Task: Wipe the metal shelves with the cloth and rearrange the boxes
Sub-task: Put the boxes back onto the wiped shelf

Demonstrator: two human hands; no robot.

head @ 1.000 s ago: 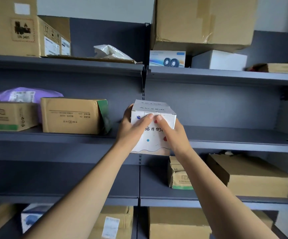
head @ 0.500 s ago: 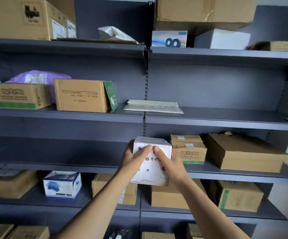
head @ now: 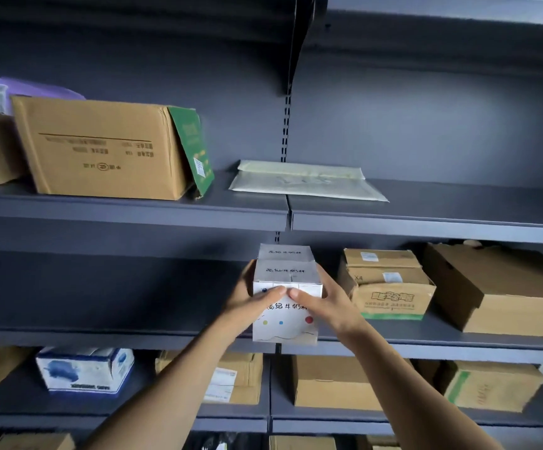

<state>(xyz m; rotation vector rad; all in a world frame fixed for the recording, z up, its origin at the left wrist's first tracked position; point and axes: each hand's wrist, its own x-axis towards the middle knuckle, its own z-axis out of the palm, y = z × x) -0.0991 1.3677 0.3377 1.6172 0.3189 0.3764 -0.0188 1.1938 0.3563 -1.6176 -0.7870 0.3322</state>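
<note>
A white box with handwriting and coloured dots sits at the front edge of a grey metal shelf, near the upright between two bays. My left hand grips its left side and my right hand grips its right side, thumbs meeting on the front face. A second white box shows just behind it. No cloth is in sight.
To the right on the same shelf stand a small brown carton and a large brown box. The shelf above carries a brown box and a flat pale mailer. More cartons fill the lower shelf.
The white box came down from the upper shelf level to the shelf below, both hands holding it throughout. The view tilted down and closer.
</note>
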